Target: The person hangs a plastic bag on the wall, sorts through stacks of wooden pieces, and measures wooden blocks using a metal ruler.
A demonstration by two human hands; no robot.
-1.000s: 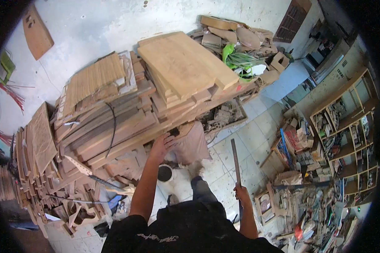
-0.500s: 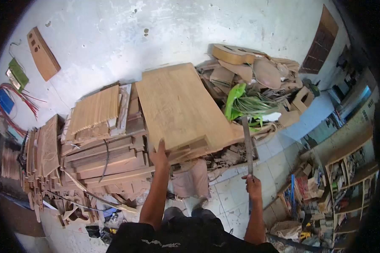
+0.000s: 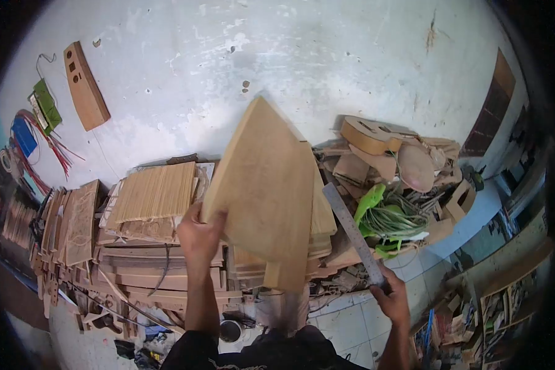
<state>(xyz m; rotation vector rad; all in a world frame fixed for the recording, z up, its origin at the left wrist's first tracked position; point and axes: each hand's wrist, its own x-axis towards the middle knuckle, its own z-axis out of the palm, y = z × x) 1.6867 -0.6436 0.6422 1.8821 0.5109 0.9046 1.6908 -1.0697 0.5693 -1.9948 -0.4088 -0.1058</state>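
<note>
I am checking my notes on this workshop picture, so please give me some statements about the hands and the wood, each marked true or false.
1. The left hand grips the edge of a tilted wooden board. True.
2. The right hand holds a hammer. False: it holds a long metal ruler.
3. The lifted board lies flat on the stack of planks. False: its far end is raised toward the wall.
4. An unfinished guitar body lies on the pile to the right. True.
5. Both hands hold the board. False: only the left hand does.
</note>
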